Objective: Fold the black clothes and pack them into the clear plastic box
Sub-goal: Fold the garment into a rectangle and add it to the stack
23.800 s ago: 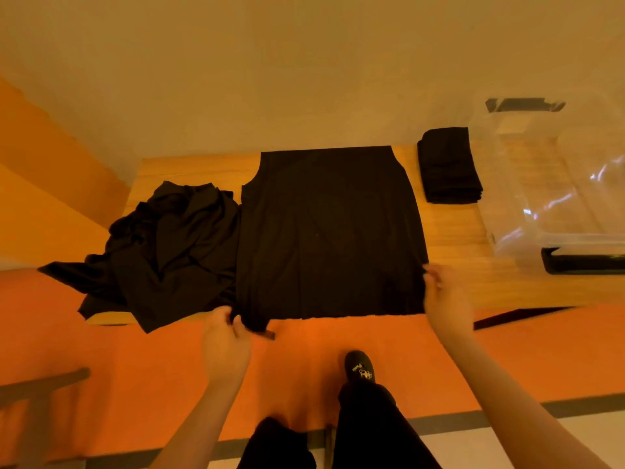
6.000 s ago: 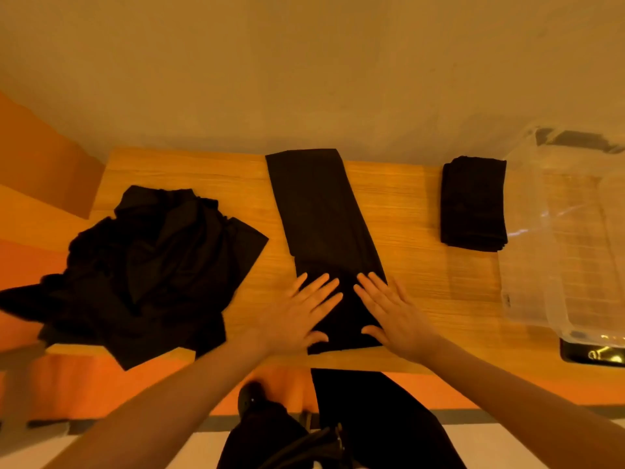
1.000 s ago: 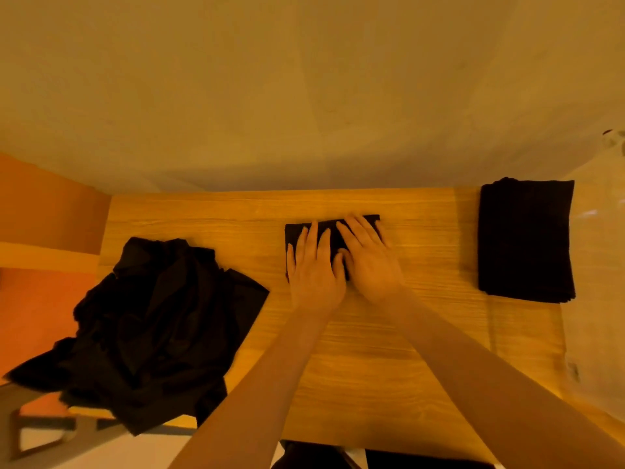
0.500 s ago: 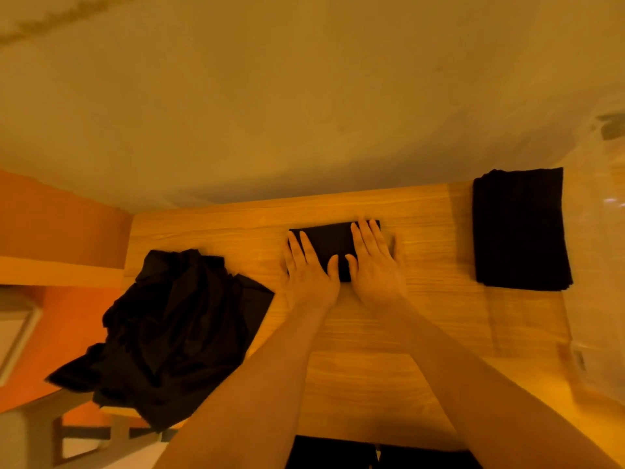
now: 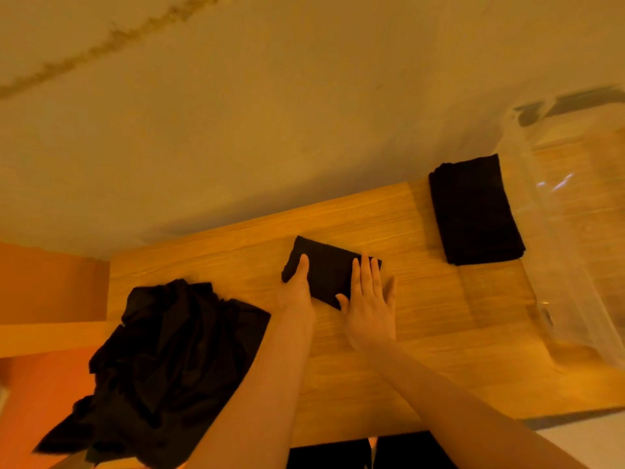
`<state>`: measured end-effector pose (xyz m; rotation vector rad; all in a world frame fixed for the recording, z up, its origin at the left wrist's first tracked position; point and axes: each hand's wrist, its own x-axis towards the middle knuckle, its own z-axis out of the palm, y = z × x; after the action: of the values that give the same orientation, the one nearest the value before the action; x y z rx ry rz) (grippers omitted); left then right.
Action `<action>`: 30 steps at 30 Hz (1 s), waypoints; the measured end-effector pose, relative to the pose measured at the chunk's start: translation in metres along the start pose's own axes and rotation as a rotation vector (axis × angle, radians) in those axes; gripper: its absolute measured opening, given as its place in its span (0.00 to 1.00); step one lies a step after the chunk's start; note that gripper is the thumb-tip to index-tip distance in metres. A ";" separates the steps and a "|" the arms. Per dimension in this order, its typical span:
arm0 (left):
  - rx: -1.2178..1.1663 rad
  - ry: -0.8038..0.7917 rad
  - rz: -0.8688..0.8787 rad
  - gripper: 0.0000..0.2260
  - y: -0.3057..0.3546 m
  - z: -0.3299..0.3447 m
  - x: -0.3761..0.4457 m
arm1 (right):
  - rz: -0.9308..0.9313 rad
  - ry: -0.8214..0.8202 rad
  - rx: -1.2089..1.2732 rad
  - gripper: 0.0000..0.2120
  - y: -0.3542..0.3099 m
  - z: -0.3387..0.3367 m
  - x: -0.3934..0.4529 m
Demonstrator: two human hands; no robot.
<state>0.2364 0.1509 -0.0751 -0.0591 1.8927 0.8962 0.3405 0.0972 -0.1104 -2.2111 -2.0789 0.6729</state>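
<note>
Head view looks down on a wooden surface [image 5: 422, 333] set against a pale wall [image 5: 270, 113]. Near its middle lies a small folded black garment [image 5: 326, 269], a compact rectangle turned slightly askew. Both hands are on it. The left hand [image 5: 296, 289] cups the garment's left end, thumb lying on top of the cloth and the other fingers hidden at the edge, so its grip is closed on the fold. The right hand [image 5: 370, 306] lies flat and spread, palm down, its fingertips [image 5: 363, 265] pressing on the garment's right part while the heel of the hand rests on the bare wood; this hand grasps nothing. Both forearms reach in from the bottom of the frame.

To the left, a heap of unfolded black clothes [image 5: 162, 367] sprawls over the surface's left edge and near corner, part of it hanging off. It lies just beside the left forearm, apart from the folded garment.

To the right, a stack of folded black clothes [image 5: 477, 211] sits near the far edge, well apart from the hands. Just beyond it, at the surface's right end, stands the clear plastic box [image 5: 575, 231], its near wall touching or nearly touching the stack; I cannot tell which. Wood grain shows through its bottom, and a dark latch [image 5: 581, 99] marks its far rim.
</note>
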 end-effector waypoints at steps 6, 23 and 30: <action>-0.078 -0.261 -0.022 0.24 0.022 0.008 -0.013 | -0.034 0.006 0.268 0.29 0.018 -0.007 -0.010; 0.055 -0.870 0.006 0.08 0.087 0.077 -0.094 | 0.369 -0.146 2.356 0.44 0.079 -0.092 0.013; 0.377 -0.868 0.158 0.18 0.078 0.153 -0.088 | 0.584 0.333 2.176 0.25 0.110 -0.119 0.005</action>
<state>0.3661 0.2703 0.0041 0.6196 1.2132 0.5142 0.4836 0.1219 -0.0389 -1.0576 0.1709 1.3119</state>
